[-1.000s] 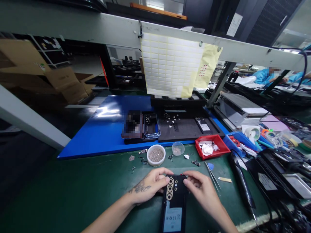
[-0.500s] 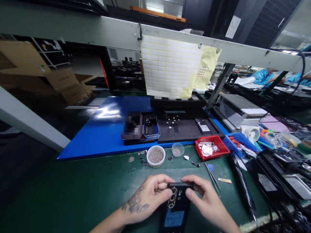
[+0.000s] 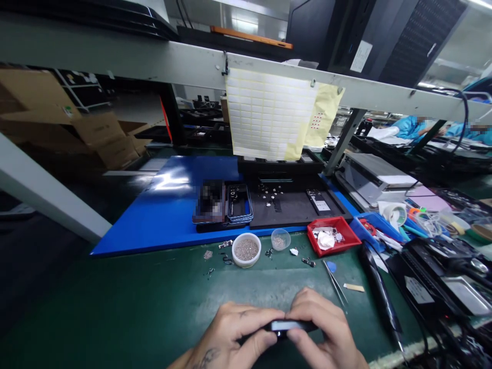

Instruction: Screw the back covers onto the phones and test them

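Both hands grip a dark phone [image 3: 288,326] near the bottom of the view, its narrow end facing me, so its back is barely visible. My left hand [image 3: 238,333] pinches the phone's left side, thumb below and fingers above. On the other side my right hand [image 3: 323,327] closes around it the same way. Beyond the hands on the green mat stand a white tub of tiny screws [image 3: 246,250] and a small clear cup [image 3: 281,239]. Steel tweezers [image 3: 335,284] lie to the right of the hands.
A red bin [image 3: 333,234] holds small white pieces. Right of it are a blue bin [image 3: 374,230] and a black electric screwdriver [image 3: 382,292]. Phone frames [image 3: 239,202] and a black tray [image 3: 284,212] rest at the back. Label sheets [image 3: 269,115] hang from the shelf bar.
The phone has tipped from showing its back with camera rings to being seen end-on. Both hands turned with it and now sit slightly lower and closer together.
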`<state>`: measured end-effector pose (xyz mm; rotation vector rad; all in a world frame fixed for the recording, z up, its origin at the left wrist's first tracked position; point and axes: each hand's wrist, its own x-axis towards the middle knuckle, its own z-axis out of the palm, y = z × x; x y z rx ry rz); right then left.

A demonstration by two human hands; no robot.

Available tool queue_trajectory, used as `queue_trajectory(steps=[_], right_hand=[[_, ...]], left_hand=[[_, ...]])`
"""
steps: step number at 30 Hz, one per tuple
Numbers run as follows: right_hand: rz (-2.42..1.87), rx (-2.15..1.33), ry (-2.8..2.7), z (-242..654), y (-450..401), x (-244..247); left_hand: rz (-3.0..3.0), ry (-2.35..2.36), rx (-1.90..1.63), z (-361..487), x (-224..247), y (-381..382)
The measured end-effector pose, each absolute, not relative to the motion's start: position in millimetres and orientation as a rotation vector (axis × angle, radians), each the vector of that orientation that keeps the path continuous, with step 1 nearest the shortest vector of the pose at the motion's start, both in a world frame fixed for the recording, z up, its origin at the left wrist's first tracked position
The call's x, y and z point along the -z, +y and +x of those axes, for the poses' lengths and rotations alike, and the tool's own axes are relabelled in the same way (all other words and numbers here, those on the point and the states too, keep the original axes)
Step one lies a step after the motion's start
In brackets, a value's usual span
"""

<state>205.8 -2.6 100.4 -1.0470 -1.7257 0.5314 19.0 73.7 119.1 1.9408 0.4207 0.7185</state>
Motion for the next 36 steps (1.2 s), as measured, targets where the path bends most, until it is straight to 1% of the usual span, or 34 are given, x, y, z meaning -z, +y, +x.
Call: queue_trajectory(steps=[4, 7, 10, 14, 19, 22, 27, 33, 36], right_hand=[[-1.12, -0.561, -1.666, 203, -4, -97], [-1.257, -0.687, -1.544, 205, 0, -92], [-1.348, -0.87, -1.421, 213, 1, -86], [-1.407, -1.062, -1.249, 223, -4, -77], [-1.353, -1.124, -1.165, 223, 1, -70], [-1.281, -1.229, -1.099, 224, 8, -69], [-1.162, -1.419, -1.161, 224, 10, -73], [-1.166, -1.349, -1.134, 223, 7, -72], [-1.17, -1.342, -1.114, 228, 10, -67]], left_hand=[[1.954, 0.501, -0.649, 17, -117, 71], [1.895, 0.595, -0.571, 17, -112, 75], [1.724, 0.668, -0.545, 18, -108, 82], [1.389, 0.571, -0.507, 21, -106, 88], [1.238, 0.523, -0.493, 23, -99, 91], [1.148, 0.496, -0.495, 25, -92, 96], [1.099, 0.503, -0.521, 27, -83, 99], [1.089, 0.508, -0.539, 34, -85, 97], [1.123, 0.458, -0.482, 36, -91, 96]])
